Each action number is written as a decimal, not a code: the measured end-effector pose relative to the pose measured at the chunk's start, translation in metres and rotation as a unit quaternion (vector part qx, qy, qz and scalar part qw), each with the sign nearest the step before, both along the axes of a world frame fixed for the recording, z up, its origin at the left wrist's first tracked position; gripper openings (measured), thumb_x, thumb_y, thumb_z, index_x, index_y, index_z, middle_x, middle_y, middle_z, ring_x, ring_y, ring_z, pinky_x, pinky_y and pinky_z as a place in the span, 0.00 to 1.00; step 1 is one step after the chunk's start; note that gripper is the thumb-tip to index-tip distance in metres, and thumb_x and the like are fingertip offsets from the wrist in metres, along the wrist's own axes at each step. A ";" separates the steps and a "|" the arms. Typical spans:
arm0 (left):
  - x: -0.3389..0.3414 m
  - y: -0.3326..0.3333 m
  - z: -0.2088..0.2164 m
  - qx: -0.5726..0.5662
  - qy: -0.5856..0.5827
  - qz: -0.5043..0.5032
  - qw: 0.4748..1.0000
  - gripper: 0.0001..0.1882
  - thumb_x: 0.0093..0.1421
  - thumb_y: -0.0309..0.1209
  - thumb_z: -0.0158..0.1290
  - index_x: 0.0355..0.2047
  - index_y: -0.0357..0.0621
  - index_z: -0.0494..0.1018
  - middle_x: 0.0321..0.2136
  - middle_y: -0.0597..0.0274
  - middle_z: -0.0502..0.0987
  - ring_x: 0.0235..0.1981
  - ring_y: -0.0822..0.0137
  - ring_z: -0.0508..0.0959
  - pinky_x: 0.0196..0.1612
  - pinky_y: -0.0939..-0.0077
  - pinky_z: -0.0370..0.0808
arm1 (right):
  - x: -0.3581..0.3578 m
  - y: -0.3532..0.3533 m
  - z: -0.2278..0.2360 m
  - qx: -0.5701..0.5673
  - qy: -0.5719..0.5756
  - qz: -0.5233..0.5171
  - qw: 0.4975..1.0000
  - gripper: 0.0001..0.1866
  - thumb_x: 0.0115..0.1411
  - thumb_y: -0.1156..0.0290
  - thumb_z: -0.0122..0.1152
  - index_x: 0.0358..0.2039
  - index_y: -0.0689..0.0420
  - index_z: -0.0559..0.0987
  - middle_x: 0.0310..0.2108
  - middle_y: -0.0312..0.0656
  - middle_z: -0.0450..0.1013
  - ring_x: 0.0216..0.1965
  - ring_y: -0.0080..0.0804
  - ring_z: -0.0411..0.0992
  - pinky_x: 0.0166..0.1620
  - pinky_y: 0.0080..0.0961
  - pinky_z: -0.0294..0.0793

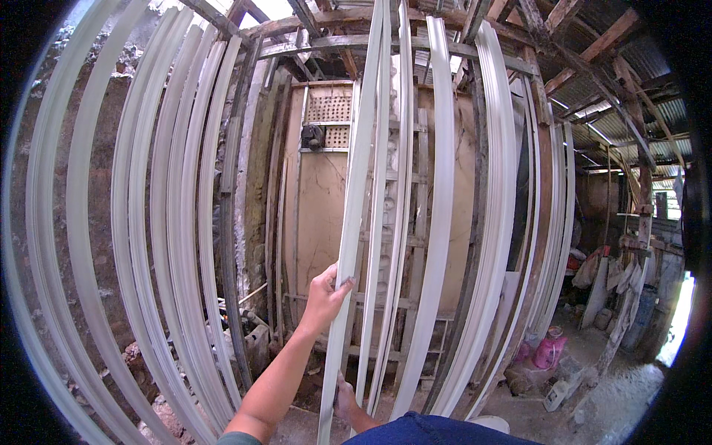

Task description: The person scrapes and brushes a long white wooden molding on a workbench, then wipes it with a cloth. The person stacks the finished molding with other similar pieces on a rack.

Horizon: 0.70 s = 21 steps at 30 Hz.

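A long white moulding strip (354, 200) stands nearly upright in front of me, its top leaning slightly to the right. My left hand (326, 297) is closed round it at about mid-height, the thumb across its right edge. Lower down, my right hand (345, 402) grips the same strip from its right side, its fingers partly hidden behind it. Just right of the held strip stand thinner white strips (380, 267) and a wider white strip (437, 185).
Several tall white strips (141, 200) lean along the left wall, and more (495, 148) stand at the right against wooden posts. A tan panel (319, 193) is behind. A pink bag (549, 353) and a white jug (556, 394) sit on the floor at right.
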State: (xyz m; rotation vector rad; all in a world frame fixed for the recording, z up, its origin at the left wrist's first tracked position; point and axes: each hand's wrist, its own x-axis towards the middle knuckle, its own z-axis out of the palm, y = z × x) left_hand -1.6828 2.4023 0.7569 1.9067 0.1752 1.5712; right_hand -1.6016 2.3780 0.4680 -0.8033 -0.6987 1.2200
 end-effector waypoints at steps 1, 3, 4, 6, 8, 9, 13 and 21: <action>0.002 -0.001 -0.002 0.000 0.004 0.000 1.000 0.19 0.58 0.26 0.54 0.50 0.34 0.70 0.38 0.62 0.77 0.37 0.77 0.73 0.41 0.80 0.71 | 0.005 0.002 -0.008 -0.010 -0.008 0.000 1.000 0.25 0.61 0.44 0.49 0.33 0.56 0.76 0.23 0.34 0.70 0.25 0.26 0.69 0.28 0.28 0.70; 0.000 -0.009 -0.004 -0.006 0.001 -0.003 1.000 0.18 0.58 0.26 0.54 0.49 0.34 0.71 0.39 0.61 0.77 0.39 0.76 0.73 0.42 0.80 0.71 | 0.012 0.009 -0.028 -0.030 -0.022 0.006 0.999 0.27 0.63 0.45 0.47 0.36 0.59 0.77 0.26 0.35 0.72 0.27 0.26 0.70 0.31 0.29 0.70; -0.002 -0.011 -0.006 -0.009 0.001 -0.001 1.000 0.18 0.58 0.26 0.54 0.49 0.33 0.71 0.40 0.60 0.77 0.39 0.76 0.73 0.42 0.79 0.71 | 0.010 0.009 -0.032 -0.029 -0.022 0.005 0.999 0.27 0.63 0.44 0.47 0.35 0.59 0.77 0.26 0.35 0.72 0.26 0.26 0.70 0.30 0.29 0.70; -0.005 -0.011 -0.015 -0.001 -0.020 0.015 1.000 0.15 0.59 0.26 0.54 0.46 0.34 0.72 0.34 0.65 0.76 0.35 0.77 0.72 0.39 0.80 0.71 | 0.000 0.001 -0.029 -0.029 -0.024 0.008 0.999 0.27 0.62 0.44 0.47 0.34 0.59 0.77 0.24 0.36 0.72 0.24 0.27 0.70 0.29 0.28 0.69; -0.003 -0.010 -0.024 -0.011 -0.015 0.018 1.000 0.15 0.58 0.26 0.54 0.45 0.33 0.72 0.35 0.64 0.76 0.36 0.76 0.72 0.40 0.79 0.71 | -0.002 -0.006 -0.031 -0.030 -0.024 -0.008 0.999 0.27 0.63 0.44 0.47 0.35 0.59 0.78 0.25 0.36 0.73 0.25 0.28 0.71 0.29 0.28 0.70; -0.004 -0.009 -0.028 -0.025 0.001 0.016 1.000 0.16 0.58 0.26 0.54 0.46 0.33 0.72 0.40 0.60 0.76 0.39 0.74 0.73 0.43 0.78 0.71 | -0.002 -0.007 -0.034 -0.031 -0.024 -0.016 0.999 0.28 0.63 0.44 0.47 0.36 0.60 0.78 0.26 0.37 0.73 0.26 0.28 0.71 0.30 0.28 0.70; -0.004 -0.008 -0.043 -0.037 0.008 0.035 0.999 0.17 0.58 0.25 0.54 0.47 0.33 0.72 0.45 0.56 0.76 0.42 0.72 0.74 0.45 0.76 0.71 | 0.007 0.003 -0.066 -0.023 -0.047 -0.018 0.998 0.27 0.63 0.45 0.46 0.38 0.59 0.77 0.28 0.36 0.73 0.28 0.26 0.71 0.32 0.27 0.70; -0.001 -0.001 -0.039 -0.028 -0.015 -0.015 0.999 0.16 0.57 0.23 0.54 0.46 0.32 0.72 0.40 0.61 0.76 0.39 0.75 0.73 0.42 0.78 0.71 | 0.013 0.003 -0.058 -0.013 -0.037 -0.044 0.998 0.24 0.63 0.45 0.47 0.34 0.55 0.76 0.23 0.34 0.70 0.24 0.26 0.68 0.27 0.26 0.69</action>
